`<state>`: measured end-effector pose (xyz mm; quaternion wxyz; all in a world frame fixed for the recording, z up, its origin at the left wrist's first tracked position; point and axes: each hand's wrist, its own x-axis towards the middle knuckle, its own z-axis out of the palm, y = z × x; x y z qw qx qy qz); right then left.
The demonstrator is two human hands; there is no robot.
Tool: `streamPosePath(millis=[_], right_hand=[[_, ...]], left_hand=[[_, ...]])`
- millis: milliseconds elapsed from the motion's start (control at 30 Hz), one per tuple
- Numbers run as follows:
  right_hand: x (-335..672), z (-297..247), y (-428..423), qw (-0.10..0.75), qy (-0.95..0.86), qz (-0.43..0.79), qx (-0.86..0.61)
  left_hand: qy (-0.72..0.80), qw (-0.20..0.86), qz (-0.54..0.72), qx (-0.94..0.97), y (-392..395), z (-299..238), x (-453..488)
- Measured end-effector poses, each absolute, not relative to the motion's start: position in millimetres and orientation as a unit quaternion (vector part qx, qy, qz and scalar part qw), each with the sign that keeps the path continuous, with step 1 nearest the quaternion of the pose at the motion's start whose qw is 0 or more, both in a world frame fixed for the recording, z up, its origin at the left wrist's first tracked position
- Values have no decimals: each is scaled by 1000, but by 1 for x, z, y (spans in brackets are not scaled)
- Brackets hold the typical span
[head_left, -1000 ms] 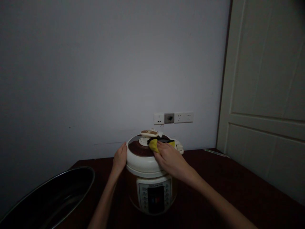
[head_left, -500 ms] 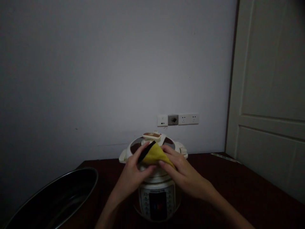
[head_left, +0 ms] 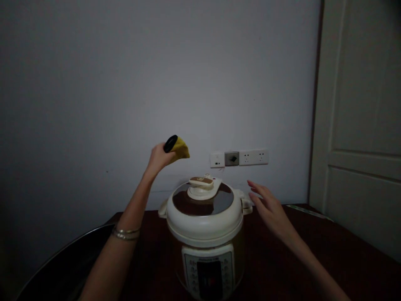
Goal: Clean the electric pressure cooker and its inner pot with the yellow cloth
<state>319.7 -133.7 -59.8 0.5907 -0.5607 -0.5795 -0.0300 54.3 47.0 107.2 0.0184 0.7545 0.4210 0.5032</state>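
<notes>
Raised in front of the wall, my left hand (head_left: 159,159) is closed on a folded yellow and black cloth (head_left: 181,149). The cloth is in the air, above and left of the cooker's lid handle. An electric pressure cooker (head_left: 205,228) with a white rim, a brown lid top and a front button panel stands upright before me. Its lid (head_left: 219,198) is on, with the handle (head_left: 201,182) on top. Beside the cooker's right side handle, my right hand (head_left: 268,205) hangs with its fingers stretched out and nothing in them.
A big dark pan or basin (head_left: 62,259) stands at the lower left, partly behind my left forearm. Wall sockets (head_left: 254,156) sit behind the cooker. The table (head_left: 282,259) is dark red; a pale door (head_left: 360,125) stands at the right.
My left hand has lifted the cloth up and left, away from the cooker's lid. My right hand has let go of the cloth and moved right. The view has shifted slightly.
</notes>
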Motion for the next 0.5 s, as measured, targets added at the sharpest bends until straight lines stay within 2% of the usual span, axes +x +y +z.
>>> streamPosePath(millis=[200, 367, 500], right_hand=[[334, -103, -89, 542, -554, -24, -632], [325, -106, -85, 521, -552, 32, -651], [325, -105, -86, 527, -549, 28, -648]], left_hand=[[361, 132, 363, 849, 111, 59, 126], [260, 477, 204, 814, 117, 24, 150], [254, 557, 182, 769, 117, 19, 149]])
